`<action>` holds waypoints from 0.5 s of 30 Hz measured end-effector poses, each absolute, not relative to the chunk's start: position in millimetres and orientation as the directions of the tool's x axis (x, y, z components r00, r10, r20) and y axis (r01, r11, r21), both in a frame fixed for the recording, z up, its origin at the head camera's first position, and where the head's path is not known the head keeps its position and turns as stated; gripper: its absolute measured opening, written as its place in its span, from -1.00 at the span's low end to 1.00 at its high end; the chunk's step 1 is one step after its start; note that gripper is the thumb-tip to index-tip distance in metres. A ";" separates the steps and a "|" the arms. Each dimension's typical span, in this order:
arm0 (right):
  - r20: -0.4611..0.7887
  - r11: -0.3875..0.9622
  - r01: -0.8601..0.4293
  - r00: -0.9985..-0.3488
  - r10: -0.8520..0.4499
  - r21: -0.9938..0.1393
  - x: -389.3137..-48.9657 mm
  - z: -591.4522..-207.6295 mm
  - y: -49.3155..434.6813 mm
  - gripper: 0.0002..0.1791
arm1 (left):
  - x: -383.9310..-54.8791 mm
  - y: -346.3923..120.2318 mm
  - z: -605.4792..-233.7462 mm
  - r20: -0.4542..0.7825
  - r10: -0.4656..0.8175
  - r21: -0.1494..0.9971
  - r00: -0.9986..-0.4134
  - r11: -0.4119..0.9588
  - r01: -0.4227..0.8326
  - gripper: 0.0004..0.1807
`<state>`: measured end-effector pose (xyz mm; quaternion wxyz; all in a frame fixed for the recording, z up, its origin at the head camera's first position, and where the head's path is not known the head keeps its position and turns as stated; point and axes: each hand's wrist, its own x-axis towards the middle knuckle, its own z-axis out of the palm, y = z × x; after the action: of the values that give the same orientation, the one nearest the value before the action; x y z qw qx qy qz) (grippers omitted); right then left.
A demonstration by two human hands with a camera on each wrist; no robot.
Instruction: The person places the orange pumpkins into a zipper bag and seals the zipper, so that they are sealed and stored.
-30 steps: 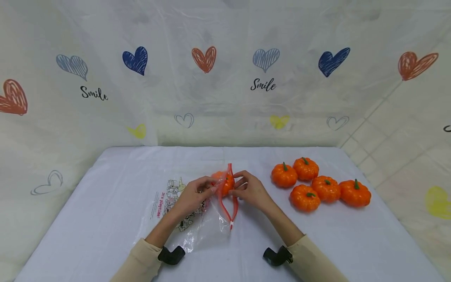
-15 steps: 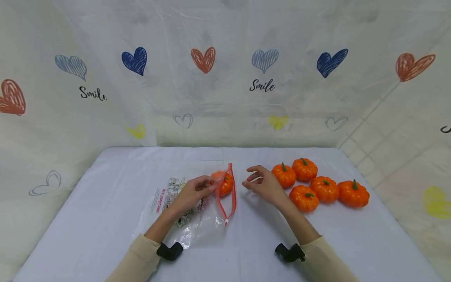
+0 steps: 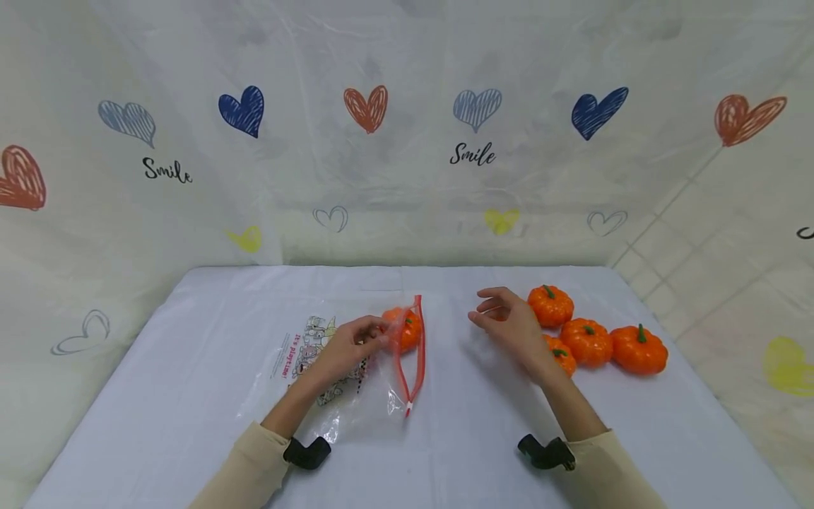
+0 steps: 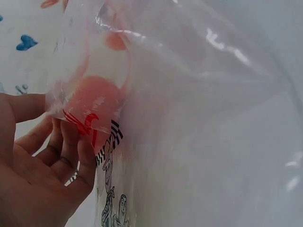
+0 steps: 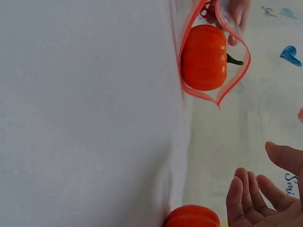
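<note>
one orange pumpkin [image 5: 204, 59] lies just inside the mouth of a clear bag [image 3: 375, 410], near the middle of the surface [image 3: 464, 452]. the left grip [image 3: 345, 350] keeps pinching the film by the opening; what changes is the right grip [image 3: 514, 329], which has come away from the bag's red rim [image 3: 422, 357] to the loose pumpkins [image 3: 588, 342], released, fingers loosely bent around nothing. that suggests this pumpkin is placed for now, leaving the right side free for another.

the bag is thin, glossy, creased plastic with a cartoon print [image 3: 308, 350]; its rim looks stiffer, bowing into a pointed oval. the pumpkins are squat, ribbed, shiny and green-stemmed, four loose ones showing in the head view. behind the smooth white surface hangs a wrinkled, heart-patterned sheet [image 3: 407, 177].
</note>
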<state>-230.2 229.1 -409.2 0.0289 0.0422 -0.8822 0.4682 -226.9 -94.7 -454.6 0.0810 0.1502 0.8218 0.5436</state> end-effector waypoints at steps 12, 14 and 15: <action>0.160 0.633 -0.115 -0.987 0.014 -0.765 -229.4 -404.4 255.6 -0.48 | -223.1 -87.6 -452.4 0.070 0.312 0.894 -0.947 0.401 0.198 -0.68; 0.167 0.640 -0.110 -0.986 0.028 -0.760 -229.3 -403.1 259.7 -0.49 | -223.0 -87.1 -452.4 0.071 0.318 0.895 -0.946 0.399 0.201 -0.67; 0.173 0.644 -0.110 -0.984 0.035 -0.757 -229.3 -402.7 261.6 -0.49 | -222.9 -86.8 -452.4 0.070 0.320 0.895 -0.945 0.398 0.201 -0.66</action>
<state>-229.3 261.6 -402.7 0.0861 0.0208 -0.9025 0.4214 -222.9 -86.8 -452.4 0.0564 0.1561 0.8341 0.5261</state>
